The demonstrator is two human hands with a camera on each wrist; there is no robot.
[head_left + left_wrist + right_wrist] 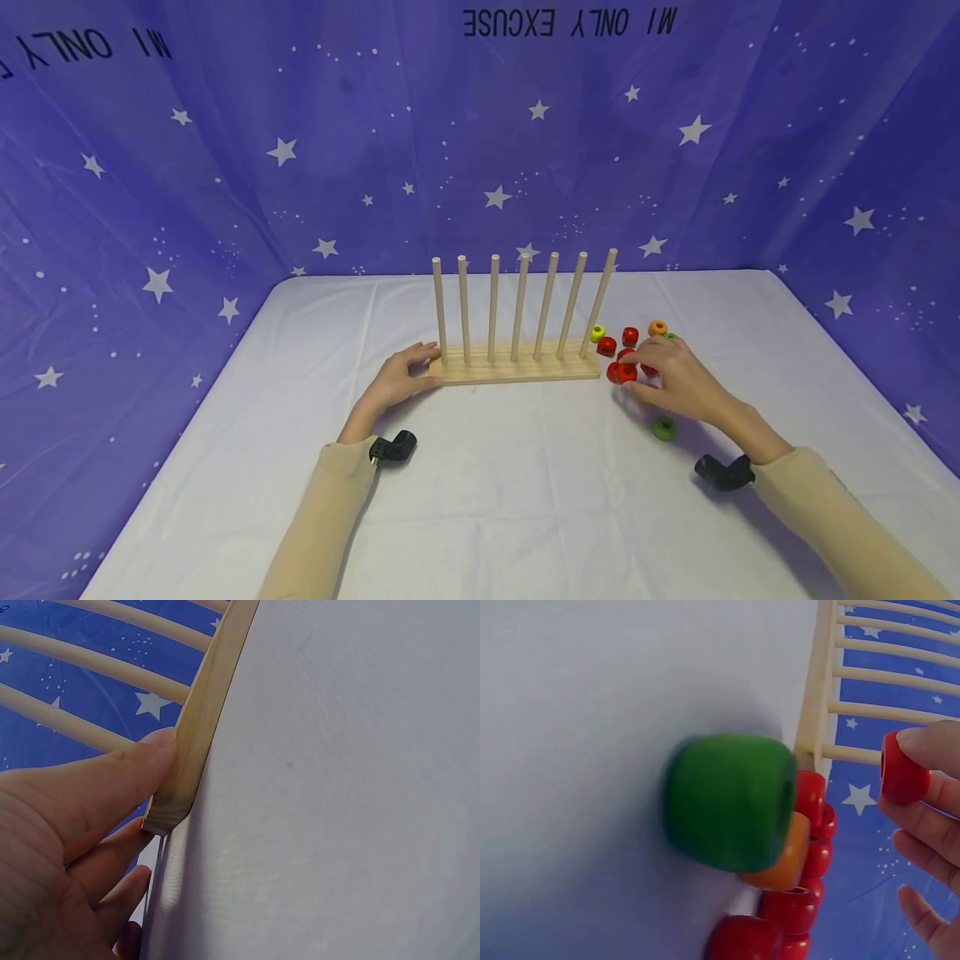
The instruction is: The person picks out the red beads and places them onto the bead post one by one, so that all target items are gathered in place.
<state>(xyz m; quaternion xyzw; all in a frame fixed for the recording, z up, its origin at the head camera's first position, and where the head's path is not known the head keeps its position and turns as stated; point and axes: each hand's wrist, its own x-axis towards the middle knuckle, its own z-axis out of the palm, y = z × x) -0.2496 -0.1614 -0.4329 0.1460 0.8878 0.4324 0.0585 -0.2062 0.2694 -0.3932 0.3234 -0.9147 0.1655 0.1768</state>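
A wooden peg rack (517, 369) with a row of upright pegs stands mid-table. My left hand (401, 377) grips the left end of its base, the thumb (154, 754) lying along the front edge. On the rack's right side my right hand (678, 379) pinches a red bead (904, 769) between thumb and index finger, raised above the other beads. Beneath and around that hand lie several more red beads (607, 346), a yellow bead (597, 332) and an orange bead (657, 327). Nearer the front is a green bead (664, 428), large in the right wrist view. The pegs carry no beads.
A white cloth (495, 483) covers the table. Behind it hangs a purple-blue curtain (450, 125) with white stars. Black camera mounts (723, 473) sit at both wrists, over beige sleeves.
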